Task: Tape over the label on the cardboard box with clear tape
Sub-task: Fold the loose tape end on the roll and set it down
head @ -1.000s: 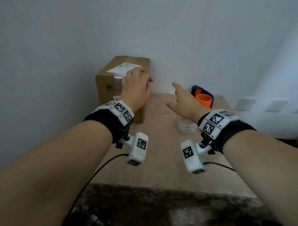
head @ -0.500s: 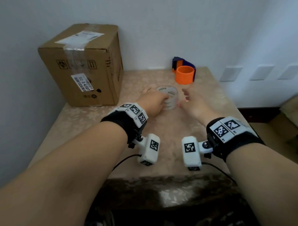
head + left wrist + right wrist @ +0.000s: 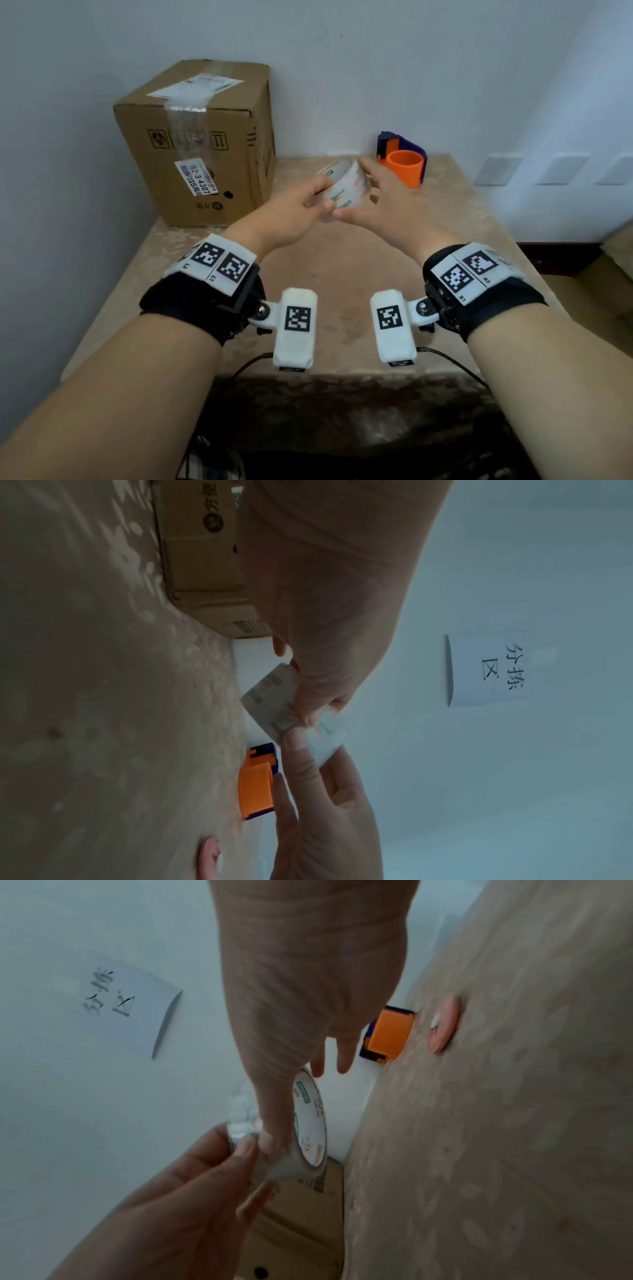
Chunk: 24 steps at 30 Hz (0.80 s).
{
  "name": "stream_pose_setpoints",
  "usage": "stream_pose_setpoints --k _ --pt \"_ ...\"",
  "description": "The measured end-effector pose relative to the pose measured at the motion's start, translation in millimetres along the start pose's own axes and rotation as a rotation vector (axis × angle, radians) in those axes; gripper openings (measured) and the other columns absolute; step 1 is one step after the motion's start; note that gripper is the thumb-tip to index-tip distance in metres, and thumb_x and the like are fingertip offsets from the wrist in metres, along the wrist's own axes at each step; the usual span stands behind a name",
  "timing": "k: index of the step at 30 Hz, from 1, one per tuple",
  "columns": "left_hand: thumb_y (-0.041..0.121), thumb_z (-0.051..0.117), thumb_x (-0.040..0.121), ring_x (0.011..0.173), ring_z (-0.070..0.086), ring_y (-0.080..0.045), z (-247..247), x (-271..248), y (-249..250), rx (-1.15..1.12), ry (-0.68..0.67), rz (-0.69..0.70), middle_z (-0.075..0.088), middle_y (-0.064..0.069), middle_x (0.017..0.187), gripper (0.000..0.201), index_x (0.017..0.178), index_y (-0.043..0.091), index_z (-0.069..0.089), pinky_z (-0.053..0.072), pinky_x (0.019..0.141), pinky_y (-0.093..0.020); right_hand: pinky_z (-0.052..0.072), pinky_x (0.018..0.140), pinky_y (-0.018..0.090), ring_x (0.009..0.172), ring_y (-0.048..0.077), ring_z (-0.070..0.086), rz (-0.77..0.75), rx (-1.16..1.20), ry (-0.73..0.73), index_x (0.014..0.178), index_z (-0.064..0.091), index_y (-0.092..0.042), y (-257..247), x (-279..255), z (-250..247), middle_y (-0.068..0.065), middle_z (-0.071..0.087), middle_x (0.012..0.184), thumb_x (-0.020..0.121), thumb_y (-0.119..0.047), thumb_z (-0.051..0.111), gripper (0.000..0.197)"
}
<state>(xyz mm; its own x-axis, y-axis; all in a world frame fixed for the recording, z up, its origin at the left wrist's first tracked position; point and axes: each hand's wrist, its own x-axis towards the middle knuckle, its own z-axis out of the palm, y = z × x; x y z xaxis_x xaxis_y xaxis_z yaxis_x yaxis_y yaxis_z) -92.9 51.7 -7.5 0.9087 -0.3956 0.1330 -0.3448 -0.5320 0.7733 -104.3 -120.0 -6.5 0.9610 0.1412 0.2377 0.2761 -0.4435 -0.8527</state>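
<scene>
A brown cardboard box [image 3: 219, 144] stands at the table's back left, against the wall. A white shipping label [image 3: 197, 85] lies on its top, and a strip of clear tape runs down the front past a small label [image 3: 195, 177]. Both hands hold a roll of clear tape [image 3: 342, 186] above the middle of the table, tilted on edge. My left hand [image 3: 320, 198] grips the roll's left side. My right hand [image 3: 356, 202] pinches the right side, its thumb on the outer band [image 3: 270, 1142]. The left wrist view shows the roll [image 3: 270, 696] between both thumbs.
An orange and blue tape dispenser [image 3: 404, 164] sits at the back of the beige patterned table [image 3: 342, 274], just beyond my right hand. A small pink disc [image 3: 443, 1026] lies on the table. A paper sign [image 3: 493, 669] hangs on the wall.
My left hand left the box top and both hands came down to the roll on the table. The roll is now lifted off the table and tipped on edge.
</scene>
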Motion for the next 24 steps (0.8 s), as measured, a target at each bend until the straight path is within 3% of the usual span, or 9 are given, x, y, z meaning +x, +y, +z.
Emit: stream_pose_setpoints --k 1,3,4,6,13,18,22,24 --pt "0.02 0.05 0.096 0.102 0.056 -0.017 -4 0 -1 0.0 0.028 -0.008 0.061 0.002 0.104 0.021 0.115 0.018 0.058 0.043 0.097 -0.04 0.04 0.086 -0.002 0.096 -0.021 0.053 -0.022 -0.03 0.018 0.135 0.045 -0.009 -4 1 4 -0.017 0.056 0.11 0.075 -0.015 0.078 0.069" --pt "0.021 0.051 0.095 0.103 0.057 -0.017 -10 -1 -1 -0.035 0.066 -0.027 0.061 0.003 0.104 0.022 0.116 0.019 0.058 0.044 0.097 -0.039 0.038 0.106 0.021 0.122 0.004 0.048 -0.072 -0.106 0.069 0.14 0.041 -0.01 -8 5 12 -0.001 0.052 0.134 0.075 -0.021 0.078 0.076" --pt "0.018 0.051 0.096 0.102 0.056 -0.016 -12 -2 -1 -0.058 0.074 -0.031 0.061 0.001 0.104 0.022 0.116 0.017 0.058 0.044 0.096 -0.037 0.039 0.109 0.031 0.125 0.013 0.047 -0.097 -0.128 0.095 0.139 0.042 -0.011 -9 6 16 0.004 0.05 0.137 0.075 -0.021 0.078 0.074" --pt "0.013 0.05 0.096 0.098 0.056 -0.014 -15 -4 0 -0.082 0.092 -0.029 0.061 0.0 0.103 0.02 0.114 0.014 0.059 0.044 0.093 -0.034 0.041 0.107 0.036 0.123 0.017 0.049 -0.134 -0.146 0.136 0.136 0.047 -0.011 -10 8 22 0.006 0.051 0.134 0.077 -0.022 0.076 0.067" --pt "0.014 0.052 0.095 0.088 0.058 -0.014 -20 -12 5 -0.061 0.139 -0.022 0.066 -0.008 0.096 0.019 0.11 0.006 0.063 0.047 0.084 -0.034 0.051 0.093 0.031 0.106 0.013 0.055 -0.199 -0.194 0.138 0.123 0.057 -0.01 -13 7 27 0.009 0.057 0.122 0.085 -0.017 0.067 0.04" --pt "0.017 0.056 0.094 0.088 0.061 -0.019 -21 -13 8 -0.055 0.17 -0.029 0.069 -0.021 0.106 0.021 0.107 0.005 0.065 0.05 0.085 -0.039 0.045 0.072 0.001 0.089 0.007 0.055 -0.183 -0.14 0.17 0.112 0.064 -0.007 -11 8 28 0.009 0.063 0.111 0.087 -0.013 0.064 0.026" --pt "0.021 0.058 0.093 0.098 0.067 -0.028 -22 -14 11 -0.003 0.124 -0.038 0.071 -0.015 0.105 0.021 0.108 0.008 0.066 0.052 0.09 -0.045 0.044 0.067 0.002 0.074 0.0 0.056 -0.115 -0.036 0.208 0.101 0.068 -0.006 -12 9 26 0.005 0.068 0.095 0.088 -0.012 0.063 0.015" --pt "0.021 0.057 0.093 0.096 0.067 -0.025 -21 -14 14 0.022 0.099 -0.031 0.071 -0.011 0.102 0.021 0.108 0.01 0.067 0.052 0.087 -0.039 0.045 0.065 0.002 0.069 -0.001 0.055 -0.104 -0.046 0.214 0.098 0.069 -0.005 -12 11 23 0.002 0.066 0.089 0.088 -0.01 0.063 0.013"
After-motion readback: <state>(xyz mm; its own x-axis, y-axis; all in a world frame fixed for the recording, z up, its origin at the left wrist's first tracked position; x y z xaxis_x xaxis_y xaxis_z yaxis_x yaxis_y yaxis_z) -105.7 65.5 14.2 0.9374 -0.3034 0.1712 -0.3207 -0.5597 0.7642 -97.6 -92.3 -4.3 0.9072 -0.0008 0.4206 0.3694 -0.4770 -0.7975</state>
